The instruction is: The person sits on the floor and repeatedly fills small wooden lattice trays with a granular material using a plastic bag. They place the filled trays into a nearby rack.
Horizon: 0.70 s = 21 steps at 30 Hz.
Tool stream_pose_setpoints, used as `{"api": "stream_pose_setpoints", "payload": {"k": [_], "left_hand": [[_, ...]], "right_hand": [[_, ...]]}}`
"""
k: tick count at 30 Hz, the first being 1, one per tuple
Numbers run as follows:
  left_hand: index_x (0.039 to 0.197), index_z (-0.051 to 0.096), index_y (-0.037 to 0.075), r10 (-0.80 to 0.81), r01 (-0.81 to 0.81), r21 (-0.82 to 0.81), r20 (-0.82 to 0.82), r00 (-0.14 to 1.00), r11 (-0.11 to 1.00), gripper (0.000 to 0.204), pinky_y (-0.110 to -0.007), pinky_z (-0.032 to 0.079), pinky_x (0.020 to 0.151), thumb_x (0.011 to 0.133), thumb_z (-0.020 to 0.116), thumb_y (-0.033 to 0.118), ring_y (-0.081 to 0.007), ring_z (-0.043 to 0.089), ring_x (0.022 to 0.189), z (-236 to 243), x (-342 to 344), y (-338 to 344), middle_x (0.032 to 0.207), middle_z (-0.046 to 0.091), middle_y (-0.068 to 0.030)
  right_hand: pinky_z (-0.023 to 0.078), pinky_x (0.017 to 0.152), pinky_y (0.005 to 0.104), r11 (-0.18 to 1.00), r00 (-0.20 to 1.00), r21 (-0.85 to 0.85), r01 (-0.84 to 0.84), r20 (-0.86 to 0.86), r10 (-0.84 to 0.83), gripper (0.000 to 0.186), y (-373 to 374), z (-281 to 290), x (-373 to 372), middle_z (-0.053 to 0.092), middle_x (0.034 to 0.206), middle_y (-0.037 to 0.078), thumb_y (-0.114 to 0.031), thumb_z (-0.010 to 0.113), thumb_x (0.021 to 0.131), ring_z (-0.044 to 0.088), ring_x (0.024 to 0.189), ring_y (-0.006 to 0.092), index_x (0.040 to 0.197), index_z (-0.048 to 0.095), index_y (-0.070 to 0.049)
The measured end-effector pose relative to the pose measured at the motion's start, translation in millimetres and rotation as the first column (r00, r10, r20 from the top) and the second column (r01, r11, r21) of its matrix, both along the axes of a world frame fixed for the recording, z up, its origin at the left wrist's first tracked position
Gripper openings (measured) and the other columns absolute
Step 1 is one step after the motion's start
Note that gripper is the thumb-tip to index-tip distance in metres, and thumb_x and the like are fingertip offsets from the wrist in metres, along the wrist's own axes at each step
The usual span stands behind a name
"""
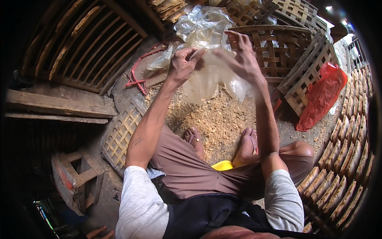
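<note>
Plastic bag [201, 85] could slip, I judge, if my left grip [184, 65], pinching it, loosens with my right grip [244, 59] spread.

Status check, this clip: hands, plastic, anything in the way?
Left hand pinching thin cloudy plastic. Right hand open beside it, blurred, contact unclear. Plastic hangs limp over floor crumbs. Crumpled plastic heaped beyond.
</note>
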State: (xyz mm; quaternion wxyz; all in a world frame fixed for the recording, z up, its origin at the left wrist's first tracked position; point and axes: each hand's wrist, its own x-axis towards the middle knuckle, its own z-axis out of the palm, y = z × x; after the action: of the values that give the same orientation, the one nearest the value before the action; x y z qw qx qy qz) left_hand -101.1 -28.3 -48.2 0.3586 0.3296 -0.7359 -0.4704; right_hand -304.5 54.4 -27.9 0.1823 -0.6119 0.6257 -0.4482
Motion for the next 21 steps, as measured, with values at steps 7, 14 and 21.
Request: {"api": "stream_pose_setpoints", "payload": {"k": [7,14,21], "left_hand": [[0.108,0.067,0.001,0.040,-0.042,-0.068,-0.041,0.998,0.997,0.023,-0.025,0.057,0.058,0.095,0.064,0.020,-0.0098,0.065,0.065,-0.4,12.3,1.0,0.078,0.069,-0.0046],[0.105,0.069,0.004,0.058,-0.061,0.047,0.057,0.997,0.997,0.023,-0.023,0.054,0.056,0.095,0.065,0.024,-0.0075,0.062,0.061,0.0,18.4,-3.6,0.075,0.067,-0.0021],[0.108,0.069,0.006,0.043,0.010,-0.241,0.213,0.976,0.971,0.041,-0.028,0.055,0.070,0.082,0.078,0.037,-0.0139,0.068,0.079,9.6,8.1,7.5,0.089,0.072,-0.0073]], "right_hand": [[0.046,0.106,0.0468,0.959,0.976,0.268,-0.094,-0.165,0.141,0.069,-15.9,-31.9,-2.7,0.031,0.149,0.019,-0.020,0.076,0.081,0.043,0.131,0.0370,0.143,0.044,-0.018],[0.048,0.063,0.0331,0.986,0.992,-0.118,-0.114,0.047,0.120,0.024,-14.0,-31.4,-34.4,0.067,0.087,0.012,-0.011,0.062,0.090,0.057,0.065,0.0190,0.112,0.070,-0.013],[0.056,0.072,0.0303,0.983,0.946,-0.046,-0.177,0.267,0.183,0.021,0.4,-4.6,-17.7,0.070,0.094,0.011,-0.008,0.065,0.089,0.069,0.076,0.0165,0.109,0.067,-0.001]]}}
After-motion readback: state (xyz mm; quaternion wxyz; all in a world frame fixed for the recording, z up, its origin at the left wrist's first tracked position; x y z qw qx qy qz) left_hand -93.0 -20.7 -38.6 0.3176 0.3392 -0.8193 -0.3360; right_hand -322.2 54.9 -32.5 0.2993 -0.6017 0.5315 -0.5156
